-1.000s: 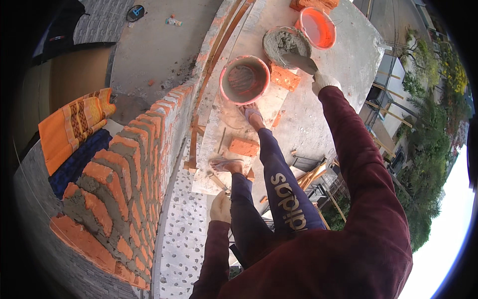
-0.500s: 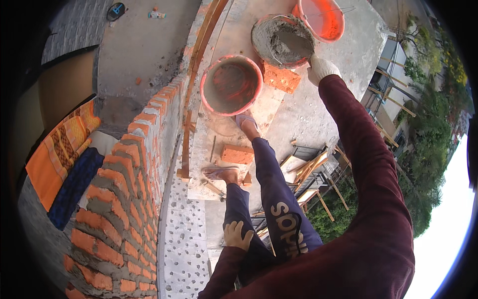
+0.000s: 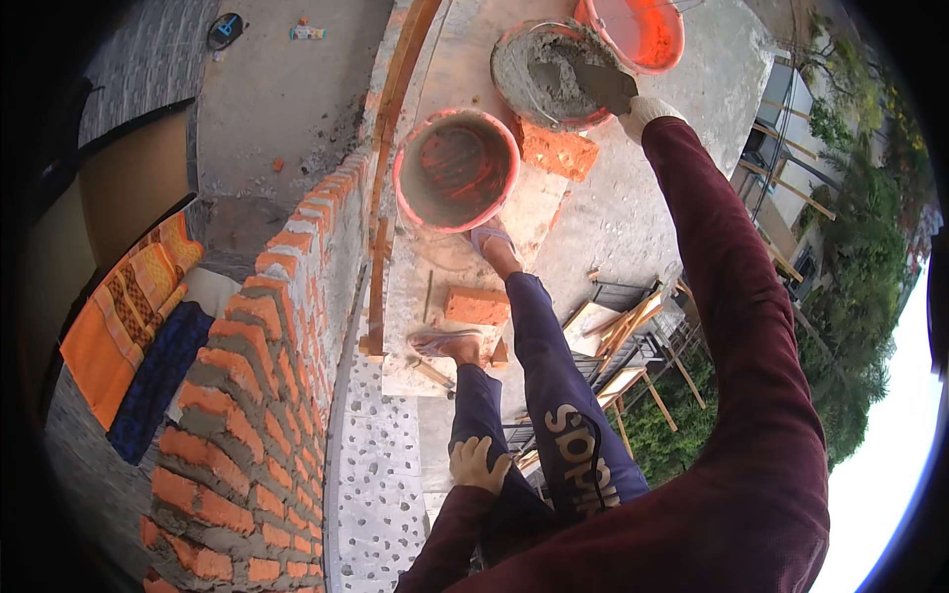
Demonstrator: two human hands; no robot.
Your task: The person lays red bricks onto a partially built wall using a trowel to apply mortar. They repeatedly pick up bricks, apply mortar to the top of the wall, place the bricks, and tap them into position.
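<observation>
My right hand [image 3: 647,115], in a pale glove, is closed at the near right rim of a bucket of grey mortar [image 3: 539,84]. From it a mortar-coated trowel [image 3: 606,87] reaches over the mortar; its handle is hidden in the glove. My left hand [image 3: 478,465], gloved too, lies on my left leg with its fingers spread and holds nothing. Left of the mortar bucket stands a wide red tub [image 3: 455,168] smeared with grey inside. A brick block [image 3: 558,150] sits against the mortar bucket's near side.
A half-built brick wall [image 3: 247,415] runs along my left, with an upright wooden strip [image 3: 381,217] at its end. Another red bucket [image 3: 643,35] stands at the far right. A loose brick [image 3: 476,305] lies between my feet. Past the platform's right side are timber frames [image 3: 623,336] and trees.
The trowel blade has shifted right toward the mortar bucket's rim, and my right hand has moved slightly right with it. My left hand stays on my leg.
</observation>
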